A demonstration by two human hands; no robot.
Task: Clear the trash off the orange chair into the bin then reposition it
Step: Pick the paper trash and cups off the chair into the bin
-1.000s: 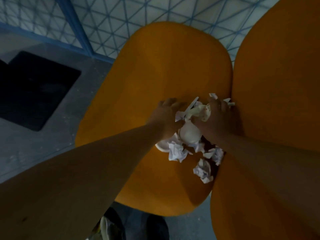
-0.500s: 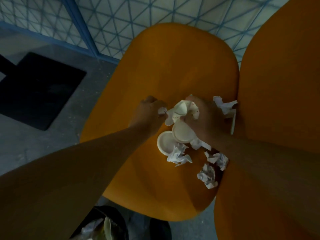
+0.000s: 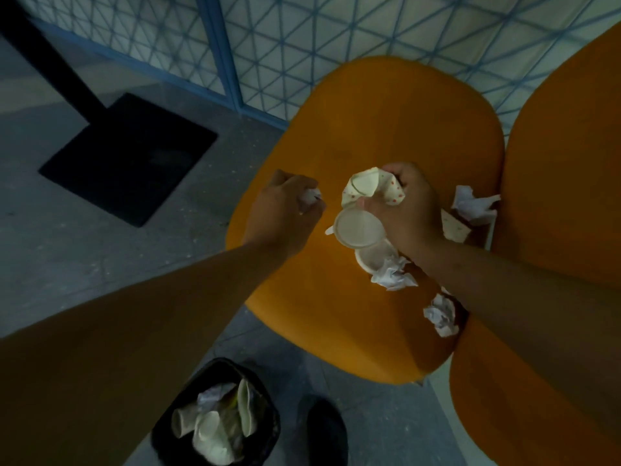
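- Orange chair (image 3: 369, 129) seen from above; a second orange seat (image 3: 564, 163) sits just beside it on the right, edges nearly touching.
- Left hand (image 3: 285, 213) curled around a small crumpled paper wad (image 3: 311, 196), held over the chair's left edge.
- Right hand (image 3: 406, 210) grips a crushed paper cup (image 3: 366, 186) with small red dots, mouth facing the camera; a round white lid (image 3: 359, 228) sits against the same fingers. Dim light, so whether the lid is actually pinched or only touching cannot be told.
- The two hands are apart, each clamped on its own piece of trash.
- Still on the seat: a second white lid (image 3: 373, 257) under the right wrist, a crumpled paper (image 3: 391, 275) touching it, another paper ball (image 3: 442, 314) near the right edge.
- In the gap by the neighbouring seat: a crumpled paper (image 3: 470, 203) resting on a dotted cup (image 3: 453, 228).
- Black bin (image 3: 265, 442) on the grey floor, near the chair's front-left corner, already holding cups and paper.
- Dark shoe (image 3: 326, 432) just right of the bin.
- Black square base plate (image 3: 131, 156) with a post on the floor, far left; blue lattice wall (image 3: 302, 35) behind.
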